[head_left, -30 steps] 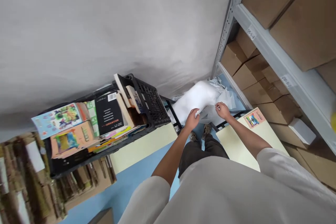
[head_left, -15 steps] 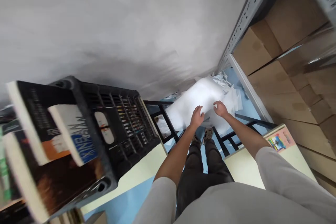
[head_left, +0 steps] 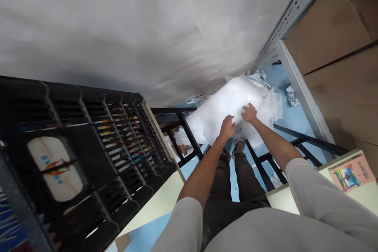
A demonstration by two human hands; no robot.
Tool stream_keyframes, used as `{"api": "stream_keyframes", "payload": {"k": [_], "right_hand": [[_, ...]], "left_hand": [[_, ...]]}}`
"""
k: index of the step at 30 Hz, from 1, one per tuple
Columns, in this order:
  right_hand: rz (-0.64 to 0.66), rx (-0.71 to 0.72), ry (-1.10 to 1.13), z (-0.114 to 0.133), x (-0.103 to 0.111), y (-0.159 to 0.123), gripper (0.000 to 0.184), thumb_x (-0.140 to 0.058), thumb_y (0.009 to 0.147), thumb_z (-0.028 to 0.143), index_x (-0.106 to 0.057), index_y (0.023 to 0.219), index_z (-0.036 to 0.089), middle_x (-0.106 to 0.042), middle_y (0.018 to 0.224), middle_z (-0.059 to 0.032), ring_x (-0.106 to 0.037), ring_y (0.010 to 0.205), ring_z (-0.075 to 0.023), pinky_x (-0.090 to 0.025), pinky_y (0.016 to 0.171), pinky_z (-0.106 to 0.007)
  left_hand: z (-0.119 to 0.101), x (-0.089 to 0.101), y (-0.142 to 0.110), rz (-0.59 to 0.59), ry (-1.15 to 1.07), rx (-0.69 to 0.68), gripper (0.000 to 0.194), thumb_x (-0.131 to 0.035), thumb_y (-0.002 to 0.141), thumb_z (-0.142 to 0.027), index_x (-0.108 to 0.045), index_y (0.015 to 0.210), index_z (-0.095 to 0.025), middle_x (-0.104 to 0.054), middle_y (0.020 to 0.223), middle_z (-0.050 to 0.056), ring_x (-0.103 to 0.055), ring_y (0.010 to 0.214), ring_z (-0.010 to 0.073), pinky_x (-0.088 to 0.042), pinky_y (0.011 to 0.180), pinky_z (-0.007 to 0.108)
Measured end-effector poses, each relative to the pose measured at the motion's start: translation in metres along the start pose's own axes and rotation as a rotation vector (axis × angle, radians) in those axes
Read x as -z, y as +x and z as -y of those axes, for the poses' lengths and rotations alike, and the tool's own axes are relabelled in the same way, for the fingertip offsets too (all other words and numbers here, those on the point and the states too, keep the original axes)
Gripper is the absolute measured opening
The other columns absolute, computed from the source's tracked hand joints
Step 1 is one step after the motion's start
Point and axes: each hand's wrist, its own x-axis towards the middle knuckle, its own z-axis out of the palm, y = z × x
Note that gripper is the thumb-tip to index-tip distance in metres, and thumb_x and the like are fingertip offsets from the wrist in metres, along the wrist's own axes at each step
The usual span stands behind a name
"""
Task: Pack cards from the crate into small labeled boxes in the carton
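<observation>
A large heap of soft white sheeting [head_left: 233, 94], which looks like packing foam or film, lies low in front of me. Over its near edge is my left hand [head_left: 228, 126], fingers bent and spread apart. To its right, my right hand [head_left: 249, 113] has its fingers spread over the same sheeting. Neither hand has anything visibly gripped, and whether the fingertips touch the sheeting I cannot tell. My shoes stand just below the heap.
On my left, a black plastic crate [head_left: 130, 201] holding books stands on a pale tabletop [head_left: 156, 201]. Black metal frames [head_left: 187, 138] flank my legs. A pink booklet [head_left: 352, 173] lies on the right-hand table. Brown cartons [head_left: 339, 27] fill a grey rack; crumpled paper [head_left: 291, 96] is on the blue floor.
The view has shifted, so the crate looks larger and closer on the left. Both hands stay over the white sheeting, and the right hand's fingers are spread wider.
</observation>
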Motion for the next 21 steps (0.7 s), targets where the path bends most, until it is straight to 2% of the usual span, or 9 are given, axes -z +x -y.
{"api": "stream_keyframes", "payload": {"k": [5, 9, 13, 16, 21], "right_hand": [[-0.027, -0.003, 0.042, 0.003, -0.006, 0.003, 0.047, -0.07, 0.091, 0.03, -0.073, 0.137, 0.021, -0.055, 0.153, -0.0206, -0.048, 0.14, -0.043, -0.044, 0.118, -0.061], [-0.067, 0.011, 0.054, 0.01, 0.008, -0.009, 0.048, -0.063, 0.095, 0.025, -0.072, 0.142, 0.019, -0.06, 0.148, -0.0204, -0.053, 0.139, -0.041, -0.045, 0.119, -0.059], [-0.103, 0.06, 0.108, 0.024, 0.038, -0.036, 0.044, -0.054, 0.1, 0.022, -0.076, 0.137, 0.019, -0.063, 0.145, -0.0164, -0.063, 0.131, -0.0339, -0.05, 0.118, -0.049], [-0.212, 0.067, 0.205, 0.036, 0.068, -0.06, 0.041, -0.048, 0.1, 0.019, -0.08, 0.126, 0.019, -0.066, 0.138, -0.0148, -0.07, 0.115, -0.0284, -0.056, 0.109, -0.042], [-0.344, 0.095, 0.327, 0.048, 0.12, -0.101, 0.041, -0.047, 0.094, 0.011, -0.081, 0.116, 0.017, -0.072, 0.126, -0.0157, -0.071, 0.105, -0.0269, -0.057, 0.108, -0.042]], "left_hand": [[0.004, 0.003, 0.0, -0.002, -0.003, -0.003, 0.049, -0.063, 0.097, -0.015, -0.068, 0.146, -0.021, -0.061, 0.159, 0.016, -0.053, 0.155, 0.0351, -0.041, 0.134, 0.056], [-0.004, 0.01, -0.004, -0.004, 0.0, 0.028, 0.047, -0.062, 0.098, -0.014, -0.069, 0.144, -0.02, -0.059, 0.161, 0.016, -0.051, 0.156, 0.034, -0.041, 0.134, 0.052], [-0.029, 0.022, -0.015, 0.01, 0.005, 0.034, 0.049, -0.063, 0.097, -0.013, -0.069, 0.145, -0.022, -0.058, 0.161, 0.015, -0.051, 0.156, 0.0343, -0.041, 0.134, 0.053], [-0.058, 0.037, -0.024, 0.031, 0.02, 0.002, 0.048, -0.062, 0.097, -0.013, -0.069, 0.144, -0.02, -0.058, 0.162, 0.017, -0.052, 0.155, 0.0346, -0.041, 0.134, 0.053], [-0.111, 0.068, -0.036, 0.046, 0.039, -0.098, 0.047, -0.061, 0.098, -0.014, -0.069, 0.144, -0.02, -0.058, 0.161, 0.017, -0.053, 0.155, 0.0342, -0.042, 0.133, 0.053]]}}
